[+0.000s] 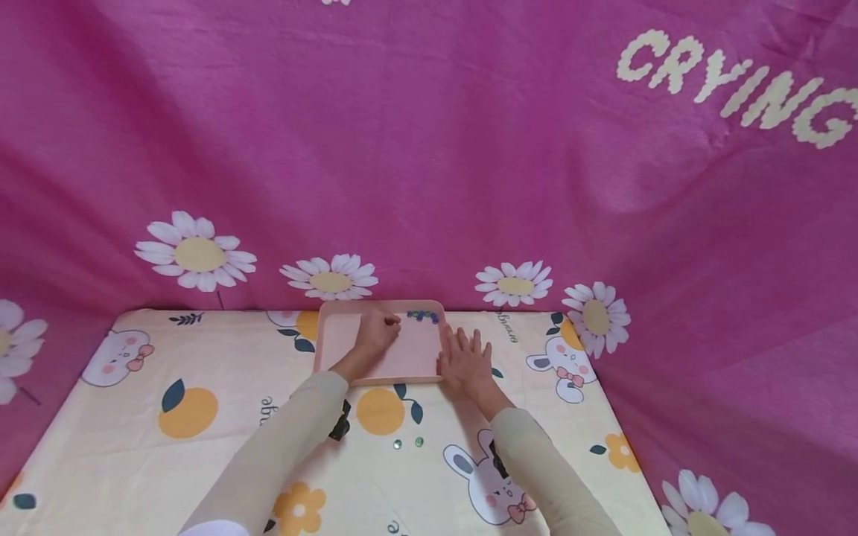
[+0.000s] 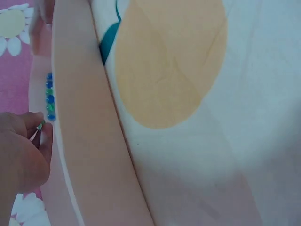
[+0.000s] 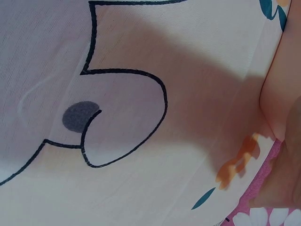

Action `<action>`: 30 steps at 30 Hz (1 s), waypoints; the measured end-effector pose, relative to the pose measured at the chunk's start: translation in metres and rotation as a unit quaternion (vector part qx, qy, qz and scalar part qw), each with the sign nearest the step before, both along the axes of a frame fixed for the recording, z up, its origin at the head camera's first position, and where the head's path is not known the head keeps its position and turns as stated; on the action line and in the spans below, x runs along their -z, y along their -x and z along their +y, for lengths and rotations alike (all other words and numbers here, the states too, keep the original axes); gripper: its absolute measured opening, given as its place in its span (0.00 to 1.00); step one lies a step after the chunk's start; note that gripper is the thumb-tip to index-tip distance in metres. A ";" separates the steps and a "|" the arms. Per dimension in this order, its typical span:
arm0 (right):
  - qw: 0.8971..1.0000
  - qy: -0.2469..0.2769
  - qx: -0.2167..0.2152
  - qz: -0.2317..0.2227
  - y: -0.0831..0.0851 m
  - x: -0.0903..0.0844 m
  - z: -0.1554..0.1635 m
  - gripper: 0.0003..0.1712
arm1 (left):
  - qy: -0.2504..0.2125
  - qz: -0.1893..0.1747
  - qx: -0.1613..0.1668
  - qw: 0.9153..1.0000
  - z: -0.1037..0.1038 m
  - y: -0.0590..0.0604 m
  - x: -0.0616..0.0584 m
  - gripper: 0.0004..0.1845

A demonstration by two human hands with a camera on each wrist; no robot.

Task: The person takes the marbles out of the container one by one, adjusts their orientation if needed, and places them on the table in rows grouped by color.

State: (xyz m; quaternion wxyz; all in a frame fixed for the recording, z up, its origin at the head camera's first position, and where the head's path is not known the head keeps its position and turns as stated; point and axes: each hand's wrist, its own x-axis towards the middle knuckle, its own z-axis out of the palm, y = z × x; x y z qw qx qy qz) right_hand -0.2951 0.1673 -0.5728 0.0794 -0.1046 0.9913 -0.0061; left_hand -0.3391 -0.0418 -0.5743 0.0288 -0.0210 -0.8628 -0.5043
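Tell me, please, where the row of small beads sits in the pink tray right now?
In the head view the beads line the far edge of the pink tray, towards its right corner, just right of the left hand.

Both forearms, in pale beige sleeves, are reaching forward toward twelve o'clock and converging slightly. The left hand (image 1: 377,332) is lying knuckles up with its fingers curled in; in the left wrist view its fingertips (image 2: 41,126) are pinching something tiny and green. The right hand (image 1: 464,362) is lying at about four o'clock from the left one, palm down, with its fingers straight, spread and pointing toward twelve o'clock.
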 end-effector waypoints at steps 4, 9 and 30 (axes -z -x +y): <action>1.000 0.008 0.000 0.002 0.000 0.001 0.001 0.40 | -0.009 -0.011 0.003 1.000 -0.001 -0.008 -0.006 0.09; 1.000 0.013 -0.001 0.012 -0.002 0.002 0.001 0.41 | -0.028 -0.011 0.016 0.999 -0.002 -0.019 -0.010 0.10; 1.000 0.022 0.005 0.005 0.000 0.001 -0.001 0.40 | -0.103 -0.010 0.080 0.991 -0.013 -0.073 -0.041 0.10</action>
